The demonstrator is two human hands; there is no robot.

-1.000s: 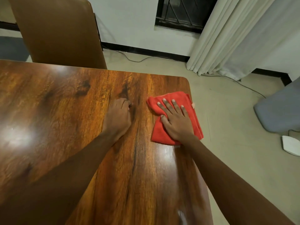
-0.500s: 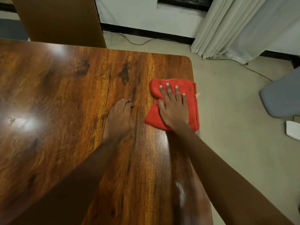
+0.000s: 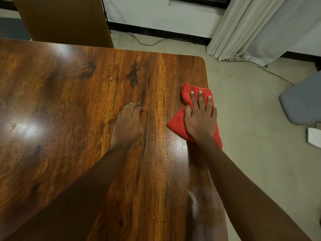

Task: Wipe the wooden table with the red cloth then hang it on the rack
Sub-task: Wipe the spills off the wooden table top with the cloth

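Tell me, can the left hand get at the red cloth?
Probably yes: the left hand rests on the table beside the red cloth, only bare wood between; the right hand covers its middle.

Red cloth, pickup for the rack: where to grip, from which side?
Likely the strip of red cloth overhanging the right edge of the wooden table, pinched from the right: it's free underneath. The rest lies flat under the right hand.
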